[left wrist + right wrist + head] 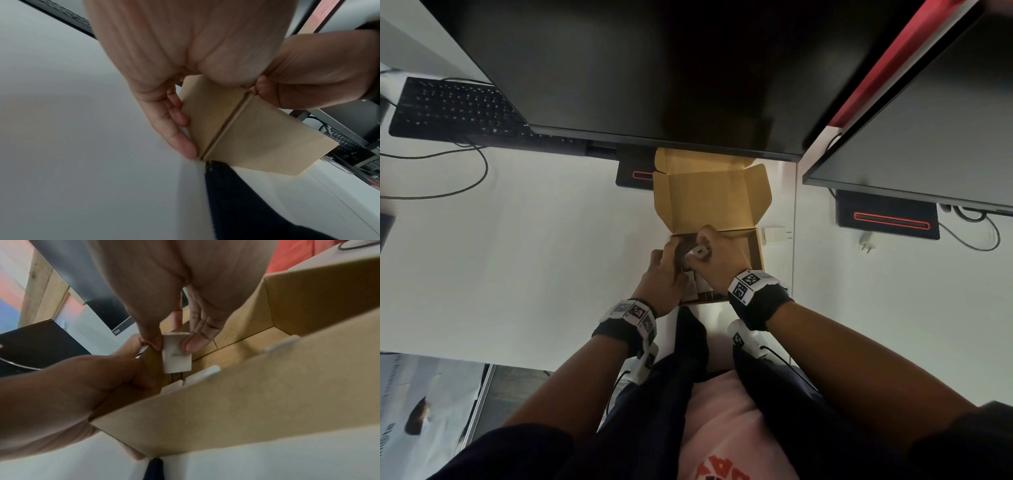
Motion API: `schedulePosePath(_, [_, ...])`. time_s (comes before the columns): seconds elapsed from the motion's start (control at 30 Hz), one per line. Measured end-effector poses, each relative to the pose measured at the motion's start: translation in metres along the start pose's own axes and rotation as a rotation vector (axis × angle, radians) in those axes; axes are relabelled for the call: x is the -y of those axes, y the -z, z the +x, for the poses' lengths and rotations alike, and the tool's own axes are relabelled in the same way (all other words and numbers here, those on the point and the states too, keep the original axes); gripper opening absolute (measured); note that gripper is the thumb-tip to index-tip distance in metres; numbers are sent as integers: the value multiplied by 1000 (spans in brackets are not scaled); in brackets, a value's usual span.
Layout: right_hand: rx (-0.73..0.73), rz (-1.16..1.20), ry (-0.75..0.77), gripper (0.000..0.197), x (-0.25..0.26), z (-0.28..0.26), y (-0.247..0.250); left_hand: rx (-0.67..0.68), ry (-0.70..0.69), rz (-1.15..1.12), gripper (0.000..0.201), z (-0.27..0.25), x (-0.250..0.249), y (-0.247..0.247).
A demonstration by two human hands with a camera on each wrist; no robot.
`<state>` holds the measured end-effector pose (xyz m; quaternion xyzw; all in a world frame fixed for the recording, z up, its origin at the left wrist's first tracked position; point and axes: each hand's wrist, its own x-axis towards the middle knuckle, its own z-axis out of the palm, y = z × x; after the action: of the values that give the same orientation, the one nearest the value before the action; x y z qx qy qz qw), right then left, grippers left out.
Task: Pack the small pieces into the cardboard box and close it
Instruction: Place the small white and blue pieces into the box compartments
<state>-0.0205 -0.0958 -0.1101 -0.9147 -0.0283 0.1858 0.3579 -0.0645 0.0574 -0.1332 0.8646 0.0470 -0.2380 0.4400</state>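
The brown cardboard box (755,253) stands open on the white desk (534,257), its lid (709,198) tilted up toward the monitor. My left hand (669,255) holds the box's left wall (205,116), with the fingers (176,116) flat along its outside. My right hand (709,246) hovers over the inside of the box and pinches a small white charger-like piece (176,353) between thumb and fingers. Other white pieces (202,373) lie in the box, partly hidden behind its near wall (246,402).
A large dark monitor (654,68) overhangs the box's far side, its stand base (635,173) just left of the lid. A second monitor (928,120) is at right, a keyboard (455,106) far left. A white piece (774,234) lies right of the box.
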Motion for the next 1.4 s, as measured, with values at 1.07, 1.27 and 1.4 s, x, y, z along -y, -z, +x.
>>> schedulePosePath(1.07, [-291,-107,128,9,-36,-4,53,19,2,283,43,1,-11,2])
schedulePosePath(1.27, [-168,-378,-254,40,-86,9,78,26,35,294,50,-1,-13,-1])
schedulePosePath(1.4, [97,-605,-211,56,-98,9,68,27,52,324,57,-2,-15,-1])
